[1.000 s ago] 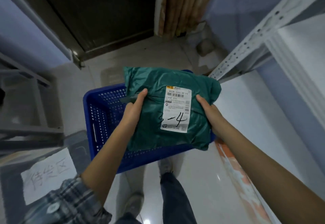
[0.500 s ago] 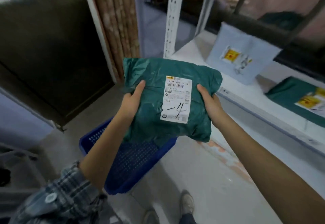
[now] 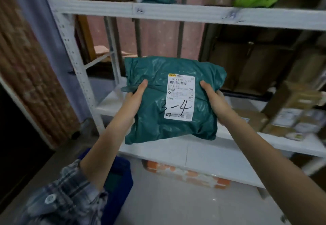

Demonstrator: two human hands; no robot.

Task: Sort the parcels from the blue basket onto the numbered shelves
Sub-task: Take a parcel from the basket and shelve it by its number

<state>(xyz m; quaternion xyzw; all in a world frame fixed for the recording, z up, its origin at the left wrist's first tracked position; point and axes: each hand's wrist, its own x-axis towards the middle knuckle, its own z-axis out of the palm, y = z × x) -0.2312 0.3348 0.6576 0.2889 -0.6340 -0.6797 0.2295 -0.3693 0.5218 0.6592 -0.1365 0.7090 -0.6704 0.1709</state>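
— Lifted clear of the blue basket (image 3: 120, 186) now, raised before the white shelves (image 3: 176, 12).
— Left hand (image 3: 135, 99) and right hand (image 3: 214, 99) clamping opposite edges of the green mailer parcel (image 3: 155, 118); marked 3-4.
— Soft, probably light, slick; best held by the edges.

The parcel (image 3: 169, 101) at the centre of the frame is wrinkled, faintly glossy green plastic film with a smooth white paper label (image 3: 180, 96). Behind it, the shelf frame (image 3: 176, 12) is matt white painted metal, and cardboard boxes (image 3: 291, 108) at right look dull brown. My sleeve (image 3: 65, 196) at lower left is soft plaid cloth.
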